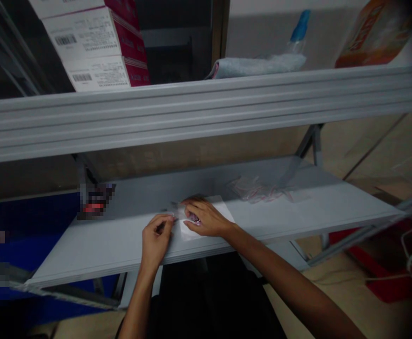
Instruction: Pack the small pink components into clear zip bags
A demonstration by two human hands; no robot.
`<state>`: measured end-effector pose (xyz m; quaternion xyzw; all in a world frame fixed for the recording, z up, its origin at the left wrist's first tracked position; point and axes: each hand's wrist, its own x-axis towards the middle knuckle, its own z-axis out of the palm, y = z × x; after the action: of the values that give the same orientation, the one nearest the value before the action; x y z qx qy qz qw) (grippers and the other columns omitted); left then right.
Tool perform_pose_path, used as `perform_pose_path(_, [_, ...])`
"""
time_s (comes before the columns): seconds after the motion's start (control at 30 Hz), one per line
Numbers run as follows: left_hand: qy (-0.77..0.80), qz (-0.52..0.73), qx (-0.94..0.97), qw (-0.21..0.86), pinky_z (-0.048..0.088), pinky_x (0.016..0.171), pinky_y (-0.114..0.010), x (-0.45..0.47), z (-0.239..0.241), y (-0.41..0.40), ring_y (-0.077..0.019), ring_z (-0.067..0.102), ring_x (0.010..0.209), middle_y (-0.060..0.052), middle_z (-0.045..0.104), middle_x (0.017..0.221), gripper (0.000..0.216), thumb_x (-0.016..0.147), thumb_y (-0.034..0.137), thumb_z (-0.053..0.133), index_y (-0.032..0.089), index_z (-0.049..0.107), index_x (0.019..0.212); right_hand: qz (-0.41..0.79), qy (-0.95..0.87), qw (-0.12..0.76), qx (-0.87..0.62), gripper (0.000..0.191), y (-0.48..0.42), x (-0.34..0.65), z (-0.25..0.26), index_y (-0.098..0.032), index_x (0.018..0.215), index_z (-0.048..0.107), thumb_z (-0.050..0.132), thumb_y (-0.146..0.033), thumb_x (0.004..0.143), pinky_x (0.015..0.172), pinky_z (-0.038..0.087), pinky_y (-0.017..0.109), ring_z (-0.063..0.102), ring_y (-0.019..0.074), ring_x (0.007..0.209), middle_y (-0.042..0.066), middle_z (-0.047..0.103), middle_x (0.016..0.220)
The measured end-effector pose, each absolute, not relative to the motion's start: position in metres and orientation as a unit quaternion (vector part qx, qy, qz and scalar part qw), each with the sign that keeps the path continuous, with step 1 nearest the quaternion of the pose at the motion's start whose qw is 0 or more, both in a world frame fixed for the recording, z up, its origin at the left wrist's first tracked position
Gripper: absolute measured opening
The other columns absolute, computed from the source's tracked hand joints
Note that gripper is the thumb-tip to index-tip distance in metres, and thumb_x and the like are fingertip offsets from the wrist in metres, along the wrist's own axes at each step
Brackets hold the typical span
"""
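Note:
My left hand (pixel 157 235) is closed in a pinch at the left edge of a small clear plastic bag (pixel 176 213). Just right of it, the fingers of my right hand (pixel 209 219) curl around a small, shiny purplish item (pixel 194 217), mostly hidden by them. Its kind is too small to tell. Beneath the right hand lies a white sheet (pixel 223 209), flat on the grey shelf board (pixel 121 240). A loose pile of clear plastic bags (pixel 257 190) with reddish lines rests farther right on the board.
A grey metal beam (pixel 192 110) crosses above the hands. Over it stand stacked white and magenta boxes (pixel 93 49), a folded cloth (pixel 258 66), a blue-topped bottle (pixel 300 28) and an orange bag (pixel 375 35). A blurred dark and red object (pixel 96 202) is at the board's left end.

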<state>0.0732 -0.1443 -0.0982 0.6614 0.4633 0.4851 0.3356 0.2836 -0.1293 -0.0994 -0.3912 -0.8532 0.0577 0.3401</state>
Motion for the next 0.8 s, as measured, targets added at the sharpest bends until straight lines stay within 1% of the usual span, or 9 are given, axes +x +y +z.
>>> perform_pose_path(0.13, [0.449, 0.486, 0.675, 0.325, 0.053, 0.063, -0.027, 0.072, -0.099, -0.146, -0.0248, 0.066, 0.104, -0.011, 0.067, 0.12, 0.021, 0.088, 0.035, 0.06, 0.019, 0.074, 0.083, 0.051, -0.852, 0.341, -0.393, 0.015, -0.13, 0.283, -0.1, -0.02, 0.091, 0.057, 0.065, -0.031, 0.084, 0.092, 0.045, 0.035, 0.058, 0.0243, 0.107, 0.01, 0.065, 0.112])
perform_pose_path(0.23, [0.436, 0.479, 0.682, 0.339, 0.054, 0.066, -0.028, 0.071, -0.097, -0.149, -0.0264, 0.064, 0.112, -0.011, 0.064, 0.128, 0.022, 0.091, 0.033, 0.057, 0.019, 0.072, 0.083, 0.045, -0.85, 0.348, -0.393, 0.012, -0.131, 0.282, -0.101, -0.02, 0.09, 0.06, 0.065, -0.03, 0.085, 0.095, 0.045, 0.038, 0.057, 0.0255, 0.114, 0.011, 0.065, 0.115])
perform_pose_path(0.3, [0.429, 0.477, 0.682, 0.35, 0.054, 0.07, -0.03, 0.071, -0.094, -0.151, -0.0274, 0.062, 0.116, -0.012, 0.064, 0.131, 0.022, 0.092, 0.034, 0.057, 0.02, 0.071, 0.084, 0.038, -0.852, 0.354, -0.384, 0.011, -0.13, 0.283, -0.101, -0.02, 0.091, 0.063, 0.065, -0.028, 0.085, 0.099, 0.044, 0.041, 0.053, 0.0267, 0.122, 0.011, 0.064, 0.121])
perform_pose_path(0.37, [0.421, 0.471, 0.684, 0.364, 0.054, 0.078, -0.033, 0.071, -0.091, -0.153, -0.0277, 0.06, 0.12, -0.012, 0.064, 0.132, 0.021, 0.092, 0.034, 0.057, 0.02, 0.071, 0.086, 0.032, -0.857, 0.359, -0.369, 0.009, -0.13, 0.283, -0.102, -0.022, 0.093, 0.067, 0.063, -0.025, 0.086, 0.101, 0.043, 0.043, 0.05, 0.0264, 0.127, 0.01, 0.064, 0.124])
perform_pose_path(0.43, [0.409, 0.46, 0.689, 0.383, 0.052, 0.087, -0.035, 0.073, -0.088, -0.155, -0.0273, 0.06, 0.121, -0.012, 0.064, 0.133, 0.02, 0.092, 0.034, 0.058, 0.02, 0.072, 0.089, 0.028, -0.86, 0.36, -0.359, 0.011, -0.13, 0.284, -0.102, -0.023, 0.094, 0.07, 0.062, -0.022, 0.086, 0.102, 0.044, 0.043, 0.05, 0.0257, 0.128, 0.009, 0.064, 0.125])
perform_pose_path(0.5, [0.394, 0.448, 0.695, 0.401, 0.051, 0.091, -0.036, 0.074, -0.088, -0.156, -0.0269, 0.061, 0.12, -0.011, 0.064, 0.134, 0.019, 0.091, 0.033, 0.059, 0.02, 0.072, 0.092, 0.023, -0.856, 0.367, -0.362, 0.013, -0.13, 0.284, -0.103, -0.023, 0.095, 0.072, 0.062, -0.023, 0.087, 0.101, 0.045, 0.043, 0.052, 0.0259, 0.126, 0.01, 0.062, 0.127])
perform_pose_path(0.63, [0.377, 0.431, 0.706, 0.416, 0.051, 0.092, -0.035, 0.075, -0.089, -0.157, -0.0268, 0.059, 0.124, -0.011, 0.063, 0.135, 0.018, 0.09, 0.031, 0.062, 0.021, 0.072, 0.102, 0.024, -0.84, 0.395, -0.37, 0.014, -0.13, 0.286, -0.103, -0.024, 0.099, 0.071, 0.064, -0.028, 0.087, 0.099, 0.046, 0.042, 0.053, 0.0261, 0.122, 0.01, 0.062, 0.127])
perform_pose_path(0.73, [0.37, 0.441, 0.7, 0.422, 0.052, 0.088, -0.034, 0.076, -0.09, -0.157, -0.0261, 0.058, 0.125, -0.011, 0.062, 0.136, 0.024, 0.089, 0.028, 0.064, 0.022, 0.067, 0.112, 0.041, -0.83, 0.416, -0.369, 0.009, -0.131, 0.286, -0.101, -0.022, 0.091, 0.067, 0.063, -0.028, 0.087, 0.098, 0.046, 0.04, 0.053, 0.0247, 0.121, 0.01, 0.062, 0.121])
perform_pose_path(0.8, [0.365, 0.452, 0.691, 0.43, 0.053, 0.086, -0.033, 0.077, -0.09, -0.156, -0.0253, 0.06, 0.123, -0.012, 0.062, 0.135, 0.03, 0.088, 0.026, 0.064, 0.022, 0.061, 0.118, 0.052, -0.814, 0.437, -0.38, 0.011, -0.131, 0.287, -0.099, -0.02, 0.088, 0.061, 0.064, -0.03, 0.086, 0.095, 0.047, 0.038, 0.056, 0.024, 0.116, 0.011, 0.062, 0.118])
